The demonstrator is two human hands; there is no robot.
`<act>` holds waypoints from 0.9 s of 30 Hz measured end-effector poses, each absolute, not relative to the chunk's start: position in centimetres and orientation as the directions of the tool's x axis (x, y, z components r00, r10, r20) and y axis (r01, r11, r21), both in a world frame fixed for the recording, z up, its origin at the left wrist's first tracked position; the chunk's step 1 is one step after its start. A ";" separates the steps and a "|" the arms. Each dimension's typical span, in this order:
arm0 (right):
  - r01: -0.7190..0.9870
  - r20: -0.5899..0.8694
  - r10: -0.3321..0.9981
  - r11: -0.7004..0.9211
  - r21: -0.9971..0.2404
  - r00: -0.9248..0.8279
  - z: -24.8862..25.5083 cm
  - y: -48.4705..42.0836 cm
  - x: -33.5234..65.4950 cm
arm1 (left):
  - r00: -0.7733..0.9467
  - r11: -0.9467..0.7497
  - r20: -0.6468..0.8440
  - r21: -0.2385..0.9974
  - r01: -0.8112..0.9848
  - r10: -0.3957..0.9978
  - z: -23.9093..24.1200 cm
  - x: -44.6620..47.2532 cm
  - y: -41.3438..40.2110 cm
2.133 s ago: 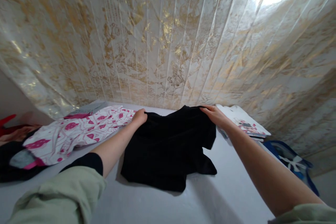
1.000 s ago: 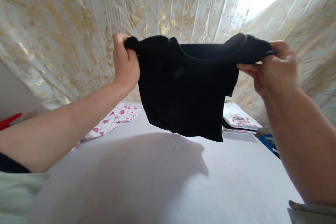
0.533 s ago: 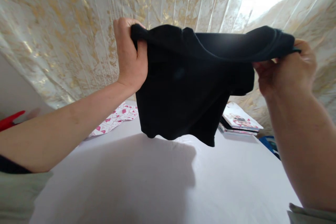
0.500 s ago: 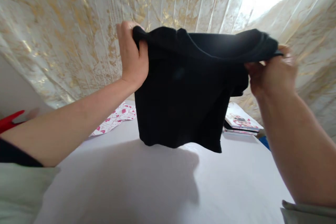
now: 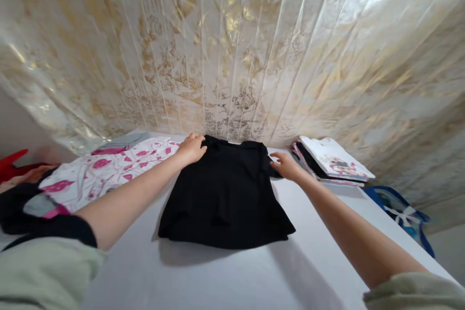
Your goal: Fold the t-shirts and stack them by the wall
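A black T-shirt (image 5: 225, 189) lies spread on the white table (image 5: 218, 281), its neckline toward the wall and its hem toward me. At its upper left shoulder rests my left hand (image 5: 192, 148), fingers and thumb apart against the cloth's edge. My right hand (image 5: 286, 165) is at the right sleeve, thumb and fingers spread around the dark fabric. The left sleeve is mostly hidden behind my left hand. Some creases run across the shirt's lower front.
White clothing with pink prints (image 5: 109, 167) lies loosely on the left, beside dark and red items. A stack of folded clothes (image 5: 332, 160) sits at the back right. A blue-edged clear bag (image 5: 403, 215) is beyond the right edge. A gold-patterned wall covering (image 5: 232, 58) rises behind.
The black T-shirt has come down from the raised hands onto the table and now lies flat. Both hands have moved down and forward, and their grip has loosened.
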State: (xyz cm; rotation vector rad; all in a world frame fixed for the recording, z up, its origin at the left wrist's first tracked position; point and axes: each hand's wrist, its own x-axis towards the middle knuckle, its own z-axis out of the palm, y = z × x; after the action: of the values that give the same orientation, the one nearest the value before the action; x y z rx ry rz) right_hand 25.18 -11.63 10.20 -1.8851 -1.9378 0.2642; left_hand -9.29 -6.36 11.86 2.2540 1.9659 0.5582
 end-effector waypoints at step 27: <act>0.852 0.087 0.986 0.169 -0.495 -0.145 2.9 -28.8 24.7 | 0.460 -0.395 -0.002 0.508 0.766 0.888 4.3 -15.2 -22.4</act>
State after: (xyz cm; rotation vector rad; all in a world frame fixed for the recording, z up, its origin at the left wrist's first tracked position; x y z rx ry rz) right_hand 24.71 -28.80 2.93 -1.7403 -2.0631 0.4669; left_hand -15.24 -22.40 4.26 2.2730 1.3835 0.3747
